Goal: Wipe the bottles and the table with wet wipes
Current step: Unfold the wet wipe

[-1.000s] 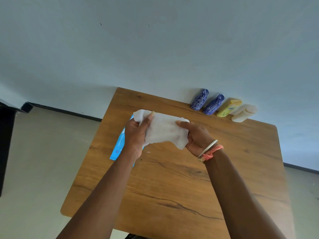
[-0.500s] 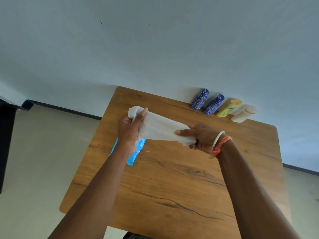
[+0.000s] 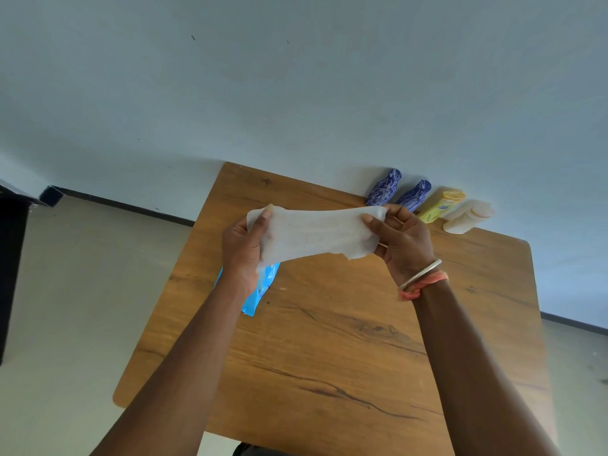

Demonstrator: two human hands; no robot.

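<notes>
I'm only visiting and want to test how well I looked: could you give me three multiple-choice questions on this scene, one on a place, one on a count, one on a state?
1. Where do the bottles stand?
A. Along the far edge of the table, by the wall.
B. In the middle of the table.
C. On the floor.

2. How many bottles are there?
A. Two.
B. Four.
C. Six.

3. How is the wet wipe held?
A. Stretched between the left hand and the right hand.
B. Lying flat on the table.
C. Balled up in one hand.

Answers: 1 A, they line the far edge next to the wall; 2 B, two blue, one yellow, one cream; 3 A, each hand pinches one end above the table.
</notes>
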